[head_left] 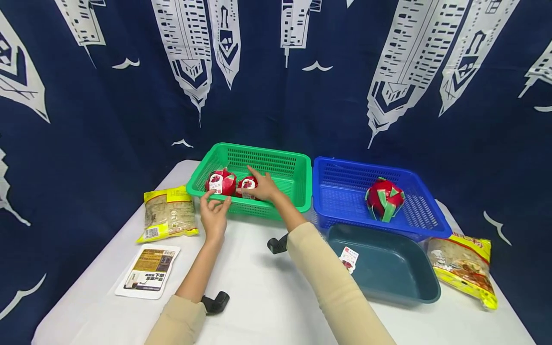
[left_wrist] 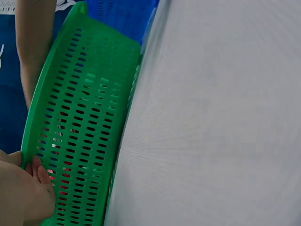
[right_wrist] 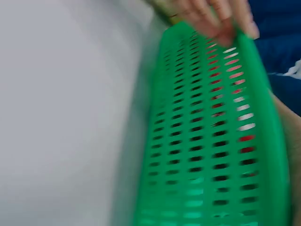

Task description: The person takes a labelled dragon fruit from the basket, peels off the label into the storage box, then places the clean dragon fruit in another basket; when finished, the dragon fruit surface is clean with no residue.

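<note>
Two red dragon fruits with white labels lie in the left half of the green basket (head_left: 280, 210). My right hand (head_left: 264, 188) reaches over the front rim and grips the right-hand dragon fruit (head_left: 247, 183), thumb and fingers spread around it. The other dragon fruit (head_left: 221, 182) sits beside it, behind my left hand (head_left: 214, 218). That left hand pinches the basket's front rim; in the left wrist view its fingers (left_wrist: 43, 176) lie against the slotted outer wall. From the right wrist, the basket's wall hides most of the right hand.
A blue basket (head_left: 345, 216) with one dragon fruit (head_left: 385, 199) adjoins on the right. Before it stands a dark teal tub (head_left: 388, 268) with a label card (head_left: 348, 258). Yellow food bags lie left (head_left: 170, 213) and far right (head_left: 463, 263); a white pouch (head_left: 148, 271) lies front left.
</note>
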`<state>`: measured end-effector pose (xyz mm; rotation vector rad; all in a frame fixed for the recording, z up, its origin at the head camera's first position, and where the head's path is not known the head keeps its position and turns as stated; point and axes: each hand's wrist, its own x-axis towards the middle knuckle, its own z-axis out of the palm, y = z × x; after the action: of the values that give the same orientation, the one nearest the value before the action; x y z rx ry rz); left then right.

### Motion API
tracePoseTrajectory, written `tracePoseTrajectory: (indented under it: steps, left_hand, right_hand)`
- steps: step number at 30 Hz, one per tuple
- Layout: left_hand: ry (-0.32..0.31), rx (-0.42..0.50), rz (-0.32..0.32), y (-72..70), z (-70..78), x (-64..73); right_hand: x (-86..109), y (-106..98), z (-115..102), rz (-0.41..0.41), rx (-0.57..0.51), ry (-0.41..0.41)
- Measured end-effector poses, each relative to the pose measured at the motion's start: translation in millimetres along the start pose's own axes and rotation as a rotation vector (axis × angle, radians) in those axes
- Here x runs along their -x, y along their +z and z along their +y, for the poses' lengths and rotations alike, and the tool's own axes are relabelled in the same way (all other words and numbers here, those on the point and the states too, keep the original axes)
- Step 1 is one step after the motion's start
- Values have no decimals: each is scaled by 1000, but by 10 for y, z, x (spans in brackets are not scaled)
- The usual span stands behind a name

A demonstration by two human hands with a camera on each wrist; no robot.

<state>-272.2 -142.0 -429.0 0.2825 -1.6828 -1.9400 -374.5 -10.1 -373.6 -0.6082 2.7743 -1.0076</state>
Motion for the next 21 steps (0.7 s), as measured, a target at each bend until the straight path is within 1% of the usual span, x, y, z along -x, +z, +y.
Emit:
tracePoseTrajectory:
  steps: [2, 4, 9, 10, 12, 13, 15, 17, 19, 21]
  left_hand:
    - [13, 31, -4, 10, -12, 6]
    - [25, 64, -14, 12, -19, 6]
    - [58, 75, -19, -2, -46, -11]
    - [61, 73, -19, -4, -51, -11]
    - [60, 80, -25, -7, 7, 14]
    - [61, 82, -26, -6, 8, 17]
    - [58, 83, -23, -4, 5, 15]
    - [57, 74, -19, -1, 2, 15]
    - [63, 63, -10, 0, -67, -18]
    - [72, 52, -5, -9, -70, -33]
  right_hand:
    - [-11, 25, 55, -39, 19, 8]
    - [-25, 37, 92, -44, 36, -10]
    - [-60, 48, 117, 2, 39, -71]
    - [-63, 47, 118, 14, 41, -73]
    - [-66, 42, 122, 36, 35, -63]
    - [-69, 39, 127, 51, 35, -59]
    - [-62, 28, 128, 95, 23, -48]
    - [-41, 9, 120, 167, -13, -36]
    - [-4, -34, 92, 264, -47, -45]
    - [56, -107, 27, 372, -96, -76]
